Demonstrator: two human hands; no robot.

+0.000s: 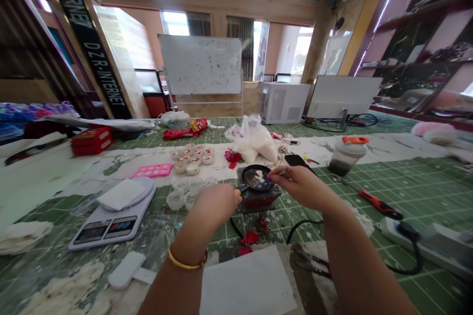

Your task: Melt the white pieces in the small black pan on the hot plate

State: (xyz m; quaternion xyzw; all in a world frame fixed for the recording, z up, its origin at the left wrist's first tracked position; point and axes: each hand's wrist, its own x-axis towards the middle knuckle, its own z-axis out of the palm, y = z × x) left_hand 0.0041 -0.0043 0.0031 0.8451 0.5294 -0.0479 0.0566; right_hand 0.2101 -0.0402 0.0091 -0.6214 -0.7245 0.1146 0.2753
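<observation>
Black pan (254,177): small and round, sitting on a little red-and-black electric stove (258,199), with a white lump (259,176) inside it.

Left hand (218,204): holds the pan's blue handle (244,188) at the near side, with a gold bangle (187,259) on the wrist.

Right hand (303,187): held over the far side of the pan, with a thin stirrer (275,178) reaching down into it.

Fingers: those of the left hand (235,197) are curled shut around the handle; those of the right hand (283,172) pinch the stirrer.

Beside the stove: clear plastic cups (181,196) to the left, small white-filled cups (191,160) beyond them, and a pink mould (152,170) near those.

Surface: a green gridded mat (424,192) spattered with white, with a long printed paper strip (369,150) across it.

Left side: a digital kitchen scale (111,219) with a white pad on top.

Right side: a jar with an orange lid (346,155), a red-handled screwdriver (380,204) and a power strip (417,238).

Near edge: a white paper sheet (247,283) and red petals (250,238).

Far side: a plastic bag of white material (251,140) and a whiteboard (201,64).
</observation>
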